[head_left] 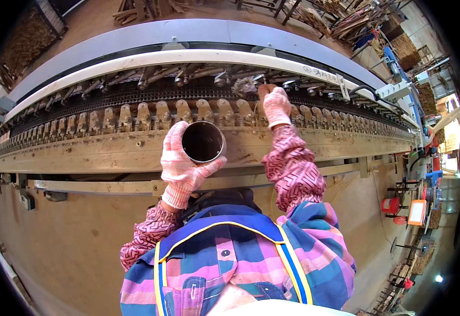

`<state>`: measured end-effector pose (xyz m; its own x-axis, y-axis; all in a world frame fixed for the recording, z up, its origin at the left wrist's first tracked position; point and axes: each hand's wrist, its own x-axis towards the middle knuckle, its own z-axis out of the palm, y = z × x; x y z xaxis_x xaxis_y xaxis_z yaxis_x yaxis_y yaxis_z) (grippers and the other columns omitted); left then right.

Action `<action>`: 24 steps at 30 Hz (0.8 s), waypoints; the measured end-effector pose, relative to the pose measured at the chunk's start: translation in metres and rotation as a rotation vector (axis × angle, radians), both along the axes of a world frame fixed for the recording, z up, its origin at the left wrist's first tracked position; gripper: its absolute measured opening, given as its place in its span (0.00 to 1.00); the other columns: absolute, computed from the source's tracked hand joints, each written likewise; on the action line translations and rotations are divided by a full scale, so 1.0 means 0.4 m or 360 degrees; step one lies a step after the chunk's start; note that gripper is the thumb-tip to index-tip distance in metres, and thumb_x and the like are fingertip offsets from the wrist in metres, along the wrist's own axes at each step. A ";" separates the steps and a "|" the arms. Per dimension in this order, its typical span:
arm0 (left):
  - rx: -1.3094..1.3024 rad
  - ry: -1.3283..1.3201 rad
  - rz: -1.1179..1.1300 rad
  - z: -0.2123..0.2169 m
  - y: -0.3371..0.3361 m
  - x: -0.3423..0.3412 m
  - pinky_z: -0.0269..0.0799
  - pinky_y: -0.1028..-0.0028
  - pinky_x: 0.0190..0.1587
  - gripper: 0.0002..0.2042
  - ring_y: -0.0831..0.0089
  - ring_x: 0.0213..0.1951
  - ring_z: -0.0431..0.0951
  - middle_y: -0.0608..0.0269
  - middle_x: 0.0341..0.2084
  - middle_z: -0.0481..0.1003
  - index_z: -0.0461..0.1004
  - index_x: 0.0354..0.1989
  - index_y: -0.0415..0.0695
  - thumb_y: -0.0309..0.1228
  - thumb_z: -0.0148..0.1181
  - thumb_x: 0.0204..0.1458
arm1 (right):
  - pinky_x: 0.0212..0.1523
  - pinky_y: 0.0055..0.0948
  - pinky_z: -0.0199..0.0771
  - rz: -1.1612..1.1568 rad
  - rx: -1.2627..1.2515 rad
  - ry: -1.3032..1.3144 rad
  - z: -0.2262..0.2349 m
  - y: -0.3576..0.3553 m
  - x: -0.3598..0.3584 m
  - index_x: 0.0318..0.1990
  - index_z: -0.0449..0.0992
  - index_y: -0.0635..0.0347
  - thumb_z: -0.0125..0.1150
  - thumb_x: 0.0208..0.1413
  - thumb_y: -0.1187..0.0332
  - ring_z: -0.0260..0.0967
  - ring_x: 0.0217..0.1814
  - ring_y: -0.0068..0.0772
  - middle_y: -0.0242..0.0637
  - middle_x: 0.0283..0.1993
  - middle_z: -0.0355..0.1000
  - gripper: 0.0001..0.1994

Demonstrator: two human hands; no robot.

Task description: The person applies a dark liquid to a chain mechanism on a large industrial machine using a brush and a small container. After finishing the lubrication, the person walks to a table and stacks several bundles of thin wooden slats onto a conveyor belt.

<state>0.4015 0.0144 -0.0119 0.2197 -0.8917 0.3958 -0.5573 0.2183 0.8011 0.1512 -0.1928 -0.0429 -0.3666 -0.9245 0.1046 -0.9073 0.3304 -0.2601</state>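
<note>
My left hand (180, 166), in a pale pink-and-white knit glove, is wrapped round a round metal can (222, 143). The can is tilted so its mouth faces up toward me, and its inside looks dark. Farther forward, my right hand (276, 105) has its gloved fingers closed over the machine, with brown-stained fingertips. From them a brush (244, 87) with a grey, shaggy head points left, against the row of metal fittings. My fingers mostly hide its handle. Below both hands runs a line of upright rounded metal brackets (204, 110) with springs.
The long machine's beige beam (109, 157) crosses in front of me, with a chain (172, 96) behind the brackets. A white rail (198, 56) runs beyond. Wood scraps (314, 18) lie on the far floor. A black hose (364, 90) and blue equipment (398, 68) stand at right.
</note>
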 end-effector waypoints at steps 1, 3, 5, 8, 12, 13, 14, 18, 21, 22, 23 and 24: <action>0.0004 0.0048 -0.0034 0.007 -0.006 -0.009 0.70 0.57 0.62 0.55 0.48 0.59 0.71 0.46 0.59 0.68 0.62 0.65 0.40 0.49 0.85 0.25 | 0.54 0.43 0.78 0.0015 -0.0083 0.0277 -0.036 -0.020 -0.044 0.43 0.81 0.57 0.55 0.61 0.52 0.78 0.53 0.47 0.46 0.53 0.77 0.18; 0.0010 0.0032 0.0036 0.002 0.003 0.007 0.70 0.57 0.62 0.55 0.49 0.59 0.72 0.46 0.57 0.70 0.63 0.64 0.39 0.50 0.85 0.25 | 0.49 0.40 0.81 0.0507 -0.0106 -0.0015 0.054 0.010 -0.055 0.37 0.83 0.57 0.58 0.60 0.55 0.80 0.43 0.42 0.42 0.46 0.80 0.15; -0.0003 -0.0050 0.0052 0.017 -0.001 0.007 0.70 0.57 0.62 0.55 0.49 0.59 0.71 0.46 0.57 0.70 0.63 0.64 0.40 0.50 0.85 0.24 | 0.33 0.30 0.72 0.0795 -0.0289 -0.0661 0.233 0.119 -0.064 0.38 0.84 0.58 0.59 0.62 0.59 0.73 0.30 0.29 0.35 0.34 0.79 0.13; -0.0024 -0.0154 0.0058 0.034 -0.003 -0.010 0.70 0.57 0.62 0.55 0.48 0.59 0.71 0.46 0.58 0.70 0.63 0.64 0.40 0.50 0.85 0.23 | 0.17 0.16 0.55 0.0915 -0.0257 -0.1415 0.330 0.209 -0.073 0.39 0.84 0.59 0.61 0.63 0.67 0.60 0.19 0.09 0.23 0.25 0.75 0.09; 0.0083 -0.0203 0.0062 0.043 -0.014 -0.021 0.68 0.57 0.64 0.55 0.49 0.61 0.70 0.46 0.59 0.69 0.63 0.64 0.40 0.50 0.84 0.24 | 0.30 0.20 0.68 0.1078 0.0293 -0.1493 0.456 0.309 0.003 0.43 0.84 0.61 0.63 0.60 0.66 0.70 0.29 0.14 0.27 0.30 0.79 0.10; 0.0045 -0.0294 0.0083 0.051 -0.013 -0.027 0.70 0.58 0.63 0.56 0.50 0.59 0.72 0.47 0.58 0.69 0.62 0.64 0.42 0.46 0.86 0.21 | 0.34 0.24 0.71 0.1204 0.0321 -0.1335 0.455 0.313 0.020 0.43 0.84 0.61 0.64 0.59 0.65 0.73 0.32 0.19 0.31 0.32 0.80 0.11; -0.0008 -0.0316 0.0072 0.053 -0.011 -0.031 0.70 0.57 0.63 0.56 0.49 0.59 0.71 0.47 0.58 0.69 0.62 0.64 0.42 0.48 0.85 0.22 | 0.38 0.27 0.74 0.1330 0.0347 -0.1175 0.455 0.317 0.044 0.43 0.84 0.61 0.64 0.59 0.64 0.77 0.35 0.24 0.34 0.34 0.82 0.12; -0.0124 -0.0416 0.0004 0.044 0.002 -0.050 0.70 0.57 0.63 0.56 0.48 0.60 0.71 0.46 0.59 0.69 0.60 0.66 0.42 0.52 0.83 0.25 | 0.46 0.36 0.78 0.1662 0.0433 -0.0610 0.407 0.324 0.116 0.45 0.84 0.53 0.63 0.57 0.60 0.81 0.43 0.43 0.45 0.40 0.81 0.13; -0.0178 -0.0417 -0.0006 0.047 0.008 -0.053 0.70 0.57 0.63 0.55 0.48 0.60 0.71 0.46 0.59 0.69 0.61 0.66 0.43 0.52 0.82 0.27 | 0.48 0.27 0.77 0.1537 0.0742 -0.0865 0.380 0.337 0.129 0.48 0.83 0.58 0.67 0.55 0.68 0.78 0.43 0.23 0.35 0.42 0.82 0.14; -0.0184 -0.0415 0.0009 0.043 0.008 -0.049 0.70 0.57 0.63 0.54 0.48 0.60 0.71 0.46 0.59 0.69 0.61 0.66 0.43 0.52 0.82 0.27 | 0.48 0.26 0.76 0.1483 0.0872 -0.1071 0.366 0.336 0.119 0.49 0.83 0.59 0.69 0.54 0.68 0.77 0.44 0.21 0.34 0.42 0.82 0.15; -0.0191 -0.0413 0.0025 0.038 0.009 -0.044 0.70 0.57 0.63 0.54 0.48 0.60 0.71 0.47 0.59 0.69 0.61 0.66 0.44 0.52 0.82 0.28 | 0.47 0.24 0.76 0.1430 0.0965 -0.1218 0.359 0.341 0.110 0.52 0.81 0.61 0.71 0.53 0.68 0.75 0.43 0.20 0.31 0.41 0.81 0.18; -0.0194 -0.0382 0.0027 0.034 0.008 -0.044 0.69 0.56 0.63 0.53 0.48 0.60 0.71 0.47 0.58 0.69 0.62 0.65 0.43 0.52 0.82 0.28 | 0.48 0.25 0.76 0.1508 0.0885 -0.1159 0.348 0.347 0.104 0.54 0.80 0.61 0.71 0.53 0.67 0.76 0.44 0.21 0.33 0.41 0.81 0.20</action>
<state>0.3841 0.0177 0.0019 0.1212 -0.8312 0.5427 -0.7326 0.2940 0.6139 0.1928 -0.0539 0.0965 0.6325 -0.7076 -0.3151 -0.5558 -0.1312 -0.8209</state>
